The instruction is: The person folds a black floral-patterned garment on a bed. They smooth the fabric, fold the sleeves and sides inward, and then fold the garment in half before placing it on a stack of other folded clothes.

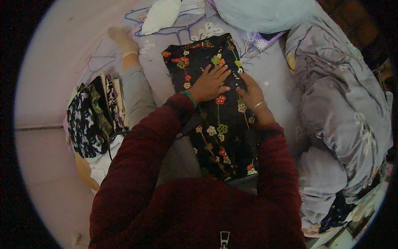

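Observation:
A black cloth with embroidered red, green and cream flowers (208, 115) lies folded into a long rectangle on a pale patterned bedsheet (267, 71), its near end reaching my lap. My left hand (213, 81) rests palm down on the upper middle of the cloth, fingers spread. At the cloth's right edge is my right hand (251, 93), with its thumb on top and its fingers along the edge; whether it pinches the fabric cannot be told.
Folded clothes (90, 121) are stacked at the left, beside my outstretched leg (136, 84). Plastic hangers (168, 31) and a white cloth (161, 15) lie beyond the black cloth. A rumpled grey blanket (329, 96) fills the right side, near a large pale blue item (267, 14).

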A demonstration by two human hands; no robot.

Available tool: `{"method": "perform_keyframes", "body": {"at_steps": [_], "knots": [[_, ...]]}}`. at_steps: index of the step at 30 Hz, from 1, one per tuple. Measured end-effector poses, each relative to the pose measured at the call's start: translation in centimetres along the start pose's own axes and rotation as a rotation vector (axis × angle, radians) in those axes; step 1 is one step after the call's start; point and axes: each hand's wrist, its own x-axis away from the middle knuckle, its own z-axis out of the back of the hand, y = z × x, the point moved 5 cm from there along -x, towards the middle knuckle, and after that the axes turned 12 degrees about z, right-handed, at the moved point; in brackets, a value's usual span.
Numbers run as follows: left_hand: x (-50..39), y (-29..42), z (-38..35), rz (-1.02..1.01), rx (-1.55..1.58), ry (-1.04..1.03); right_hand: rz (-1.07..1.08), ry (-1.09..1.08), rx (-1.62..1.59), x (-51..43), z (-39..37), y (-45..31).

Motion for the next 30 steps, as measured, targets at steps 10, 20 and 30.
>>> {"method": "perform_keyframes", "body": {"at_steps": [10,20,30], "knots": [[16.0,7.8,2.3,0.168,0.254,0.025,-0.369,-0.145,-0.247,15.1,3.8,-1.7],[26.7,7.1,1.2,1.229,1.243,-0.241,-0.739,-0.338,-0.337,26.3,5.1,-6.0],[30.6,14.5,-1.5,1.255,1.677,-0.885,-0.848,-0.322,-0.412,28.6,5.6,-5.3]]}}
